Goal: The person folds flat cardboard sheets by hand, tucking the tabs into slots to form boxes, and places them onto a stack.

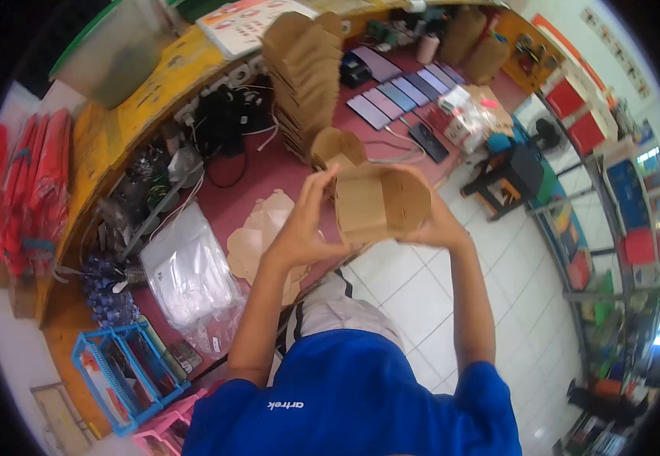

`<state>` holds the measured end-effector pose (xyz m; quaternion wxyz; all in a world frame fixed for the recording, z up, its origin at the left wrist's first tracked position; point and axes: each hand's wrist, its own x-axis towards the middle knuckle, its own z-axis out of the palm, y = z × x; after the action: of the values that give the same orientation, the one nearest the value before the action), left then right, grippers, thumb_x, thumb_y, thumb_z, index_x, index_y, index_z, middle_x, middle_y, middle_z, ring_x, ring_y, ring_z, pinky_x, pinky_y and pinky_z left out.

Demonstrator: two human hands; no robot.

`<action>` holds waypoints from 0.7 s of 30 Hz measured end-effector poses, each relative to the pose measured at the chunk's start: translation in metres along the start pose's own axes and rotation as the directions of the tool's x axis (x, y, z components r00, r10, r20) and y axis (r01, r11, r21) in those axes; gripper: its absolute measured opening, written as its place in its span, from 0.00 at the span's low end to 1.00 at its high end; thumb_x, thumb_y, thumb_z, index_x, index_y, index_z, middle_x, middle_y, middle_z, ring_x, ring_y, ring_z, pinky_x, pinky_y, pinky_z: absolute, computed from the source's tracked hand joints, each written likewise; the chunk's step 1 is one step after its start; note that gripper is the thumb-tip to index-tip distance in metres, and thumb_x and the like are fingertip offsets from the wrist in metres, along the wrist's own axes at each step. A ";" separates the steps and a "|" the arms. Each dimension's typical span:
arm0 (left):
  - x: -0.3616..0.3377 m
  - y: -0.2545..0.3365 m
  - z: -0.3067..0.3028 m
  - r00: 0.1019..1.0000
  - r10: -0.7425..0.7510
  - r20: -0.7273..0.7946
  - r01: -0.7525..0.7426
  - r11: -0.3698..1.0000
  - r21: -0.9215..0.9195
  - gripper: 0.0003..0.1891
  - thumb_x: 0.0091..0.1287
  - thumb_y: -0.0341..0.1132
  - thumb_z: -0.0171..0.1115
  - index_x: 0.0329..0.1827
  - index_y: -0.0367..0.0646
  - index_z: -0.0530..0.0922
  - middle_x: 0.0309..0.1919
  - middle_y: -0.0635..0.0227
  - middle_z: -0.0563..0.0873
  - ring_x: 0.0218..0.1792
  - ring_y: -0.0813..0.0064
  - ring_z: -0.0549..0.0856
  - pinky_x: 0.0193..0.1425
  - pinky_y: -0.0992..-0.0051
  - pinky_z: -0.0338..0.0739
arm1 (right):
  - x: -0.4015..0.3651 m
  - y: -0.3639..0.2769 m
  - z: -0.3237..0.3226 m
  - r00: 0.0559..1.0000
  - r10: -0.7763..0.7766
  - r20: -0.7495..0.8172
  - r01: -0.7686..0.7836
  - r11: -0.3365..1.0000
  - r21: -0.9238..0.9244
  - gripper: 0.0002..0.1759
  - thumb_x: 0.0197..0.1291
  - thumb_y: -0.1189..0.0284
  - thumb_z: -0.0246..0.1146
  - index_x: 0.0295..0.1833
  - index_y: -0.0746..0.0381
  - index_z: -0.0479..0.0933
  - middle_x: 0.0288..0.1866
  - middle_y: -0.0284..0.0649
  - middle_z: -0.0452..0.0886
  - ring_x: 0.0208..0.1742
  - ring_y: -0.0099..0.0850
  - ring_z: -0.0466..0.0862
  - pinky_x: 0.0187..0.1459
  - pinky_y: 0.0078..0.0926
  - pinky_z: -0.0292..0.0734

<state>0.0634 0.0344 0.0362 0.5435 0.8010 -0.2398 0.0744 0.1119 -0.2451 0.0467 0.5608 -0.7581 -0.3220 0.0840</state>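
Both of my hands hold one brown cardboard box up in front of me, partly folded with its flaps open. My left hand grips its left side, fingers reaching up along the edge. My right hand supports the right side from behind and is mostly hidden by the box. Just beyond the box stands a tall leaning stack of folded brown boxes on the maroon table. Flat unfolded cardboard blanks lie on the table under my left hand.
A clear plastic bag of white items lies at the table's left end, near a blue wire basket. Cables and a black bundle sit by the yellow counter edge. Colour sample cards lie farther along. A black stool stands on the tiled floor.
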 end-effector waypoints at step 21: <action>0.081 -0.095 -0.014 0.869 -0.338 -0.362 0.356 0.934 -0.016 0.54 0.47 0.50 0.89 0.75 0.40 0.68 0.65 0.50 0.76 0.69 0.52 0.78 0.72 0.58 0.77 | 0.201 0.095 -0.062 0.804 0.355 0.476 -0.371 0.926 -0.065 0.59 0.43 0.75 0.81 0.83 0.59 0.58 0.70 0.38 0.75 0.68 0.30 0.75 0.65 0.34 0.78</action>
<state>0.1800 0.0505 -0.0064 0.5620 0.8173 0.0130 0.1266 0.3359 -0.1927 0.0299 0.4487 -0.7520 -0.2983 0.3796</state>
